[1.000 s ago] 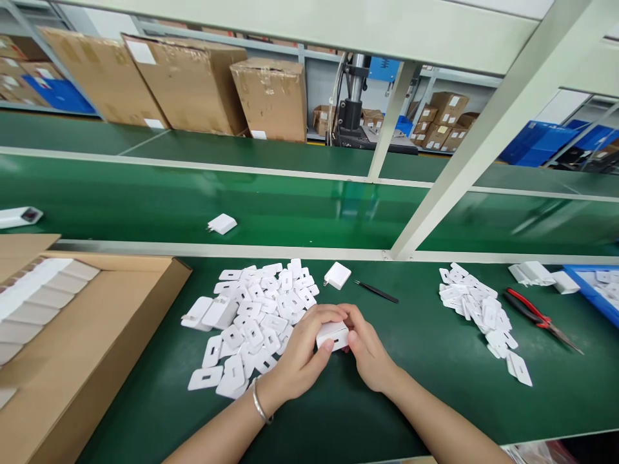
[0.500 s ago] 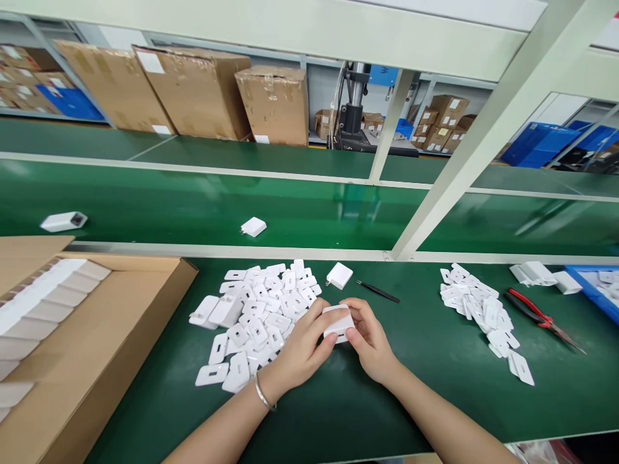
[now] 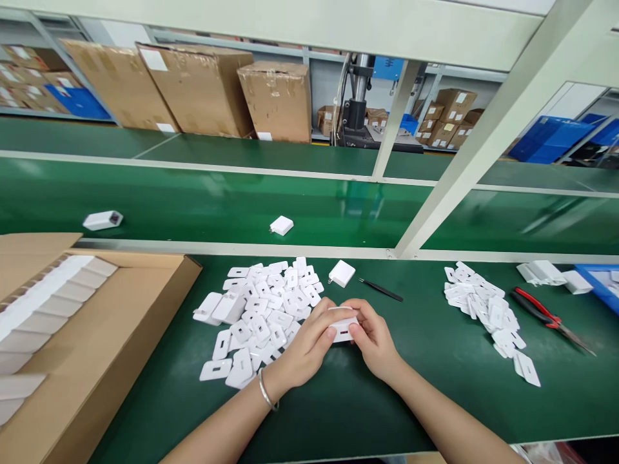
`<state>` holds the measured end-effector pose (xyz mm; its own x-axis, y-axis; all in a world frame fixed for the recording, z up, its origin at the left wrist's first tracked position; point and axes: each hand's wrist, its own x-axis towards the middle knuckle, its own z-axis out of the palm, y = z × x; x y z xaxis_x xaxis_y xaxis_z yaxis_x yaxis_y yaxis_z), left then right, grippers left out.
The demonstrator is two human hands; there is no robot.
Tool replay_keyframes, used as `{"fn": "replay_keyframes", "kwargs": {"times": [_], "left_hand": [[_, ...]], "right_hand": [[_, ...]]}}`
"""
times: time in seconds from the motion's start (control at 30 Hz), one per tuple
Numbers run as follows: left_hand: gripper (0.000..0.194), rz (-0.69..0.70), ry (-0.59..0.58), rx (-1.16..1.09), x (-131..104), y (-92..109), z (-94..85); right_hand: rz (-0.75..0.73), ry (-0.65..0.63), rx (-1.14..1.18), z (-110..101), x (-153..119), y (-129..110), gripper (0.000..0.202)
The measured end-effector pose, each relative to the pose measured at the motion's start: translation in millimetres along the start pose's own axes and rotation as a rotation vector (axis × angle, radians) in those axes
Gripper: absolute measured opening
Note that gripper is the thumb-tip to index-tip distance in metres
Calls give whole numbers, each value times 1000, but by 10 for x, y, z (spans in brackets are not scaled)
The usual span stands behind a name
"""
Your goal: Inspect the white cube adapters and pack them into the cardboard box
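Between both hands is a white charger block, its slotted end face turned toward me. My left hand, with a silver bangle at the wrist, grips it from the left. On the other side my right hand pinches its right edge with thumb and fingers. A heap of thin white slotted plates spreads just left of my left hand. Beyond the hands lie another white charger with prongs and black tweezers.
An open cardboard box with white dividers stands at left. At right are a second pile of plates, red-handled pliers and a blue tray. A slanted post rises behind the bench. Chargers lie on the green belt.
The two chargers on the belt have shifted right relative to the bench. Both hands keep hold of the charger block, whose slotted end now faces me more squarely. The view has turned slightly.
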<state>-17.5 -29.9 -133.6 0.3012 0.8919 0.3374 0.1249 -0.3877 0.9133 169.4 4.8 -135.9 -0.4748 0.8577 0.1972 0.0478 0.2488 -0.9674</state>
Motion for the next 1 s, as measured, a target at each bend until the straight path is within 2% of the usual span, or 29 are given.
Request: {"fn": "replay_keyframes", "kwargs": {"times": [0.23, 0.4, 0.63, 0.83, 1.0], "left_hand": [[40, 16, 36, 44, 14, 9, 9], [42, -21, 53, 39, 18, -8, 14], [44, -61, -26, 1, 3, 3, 15], [43, -56, -40, -40, 32, -23, -2], [41, -107, -30, 14, 53, -3, -11]], "right_hand": [[-12, -41, -37, -19, -6, -23, 42], [58, -26, 7, -3, 2, 6, 42], [62, -25, 24, -61, 64, -23, 43], [51, -32, -26, -100, 92, -22, 41], [52, -24, -63, -95, 88, 16, 37]]}}
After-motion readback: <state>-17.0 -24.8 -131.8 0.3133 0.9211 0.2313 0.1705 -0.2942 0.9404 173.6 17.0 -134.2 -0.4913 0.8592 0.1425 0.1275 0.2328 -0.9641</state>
